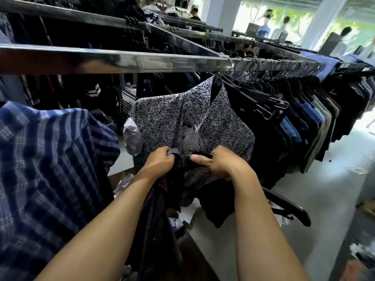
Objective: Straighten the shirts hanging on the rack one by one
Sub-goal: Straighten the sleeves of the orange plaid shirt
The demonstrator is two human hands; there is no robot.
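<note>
Shirt in pale grey cloth printed all over with small dark leaf shapes is hanging just below the long chrome rail, at the middle of the view. Its pointed collar is sitting up by the rail and its buttoned front is facing the camera, slightly tilted and rumpled. One short sleeve is showing its plain pale inside at the shirt's left edge.

Two bare forearms are reaching up directly in front of it. The left hand is gripping a bunched fold of a dark garment with a purple-striped edge, fingers curled tightly round the cloth. The right hand is curling round a black plastic hanger, thumb stretched out along it. The thin wire hook of that hanger is rising in front of the printed shirt's buttons. The dark garment is drooping in soft folds between the forearms.

A blue and white plaid shirt is filling the near left, partly blurred. On the right, a dense row of dark clothes on black hangers is running along the rail and pressing against the printed shirt's side. Another black hanger is sticking out below the right forearm. Smooth grey floor is showing beneath. Blurred people are standing far behind, by bright windows.
</note>
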